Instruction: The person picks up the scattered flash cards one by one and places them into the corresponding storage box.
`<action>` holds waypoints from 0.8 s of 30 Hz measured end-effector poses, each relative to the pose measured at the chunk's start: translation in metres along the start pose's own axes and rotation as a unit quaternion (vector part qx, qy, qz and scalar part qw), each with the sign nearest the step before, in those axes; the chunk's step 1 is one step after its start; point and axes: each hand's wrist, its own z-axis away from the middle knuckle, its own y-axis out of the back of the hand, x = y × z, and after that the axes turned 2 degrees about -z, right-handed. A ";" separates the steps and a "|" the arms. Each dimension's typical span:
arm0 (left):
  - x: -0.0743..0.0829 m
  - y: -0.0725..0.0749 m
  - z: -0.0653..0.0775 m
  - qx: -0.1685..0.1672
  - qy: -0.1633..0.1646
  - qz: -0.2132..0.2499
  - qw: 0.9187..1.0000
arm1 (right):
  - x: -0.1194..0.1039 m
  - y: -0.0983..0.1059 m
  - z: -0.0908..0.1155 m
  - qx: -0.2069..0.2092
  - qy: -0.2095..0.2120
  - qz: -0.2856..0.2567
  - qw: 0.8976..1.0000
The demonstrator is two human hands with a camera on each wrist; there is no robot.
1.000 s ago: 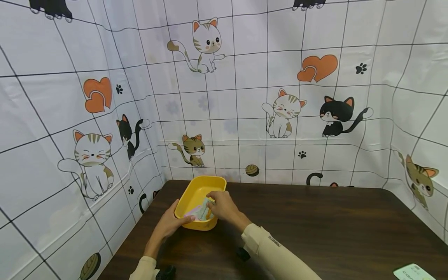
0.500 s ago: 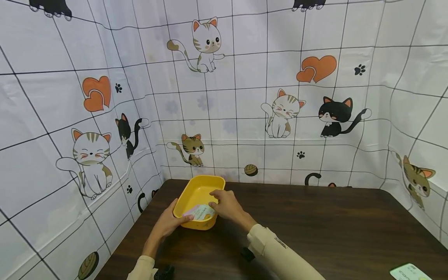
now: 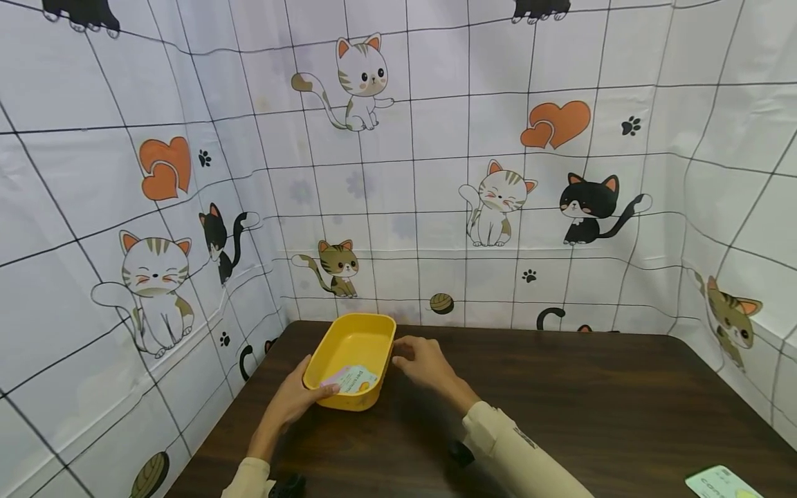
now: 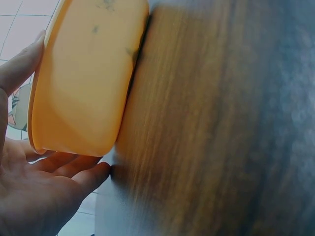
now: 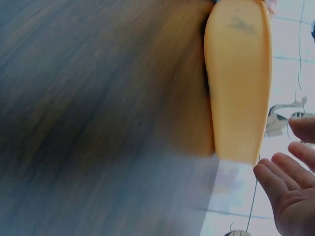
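A yellow plastic tub (image 3: pixel 360 346) with rounded corners sits at the table's far left. My left hand (image 3: pixel 295 394) grips its near left corner, thumb over the near rim; in the left wrist view the fingers of that left hand (image 4: pixel 44 191) lie along the outer wall. Inside the tub's near end rest pale printed cards (image 3: pixel 356 379), mint green and pink, whose number cannot be told. Just outside the right rim is my right hand (image 3: pixel 426 363), holding nothing. In the right wrist view that right hand (image 5: pixel 295 191) has loosely bent fingers beside the tub's far end; contact is unclear.
The dark wooden table (image 3: pixel 529 401) extends to the right. Another mint green card (image 3: pixel 724 482) lies at its front right. A white curtain (image 3: pixel 436 180) printed with cats and grid lines hangs behind the table and along both sides.
My right hand has let go of the mint green card and moved out of the tub, to the right of its rim. The left hand keeps its grip on the tub.
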 end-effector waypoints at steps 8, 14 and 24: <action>-0.002 0.001 0.000 -0.001 0.006 -0.005 1.000 | 0.010 0.024 0.013 0.031 -0.026 0.006 0.999; -0.001 0.000 0.000 -0.003 0.011 0.002 1.000 | 0.022 0.045 0.026 0.049 -0.045 0.005 0.998; 0.000 0.001 0.003 -0.008 0.013 0.001 1.000 | 0.035 0.078 0.053 0.065 -0.069 0.020 0.995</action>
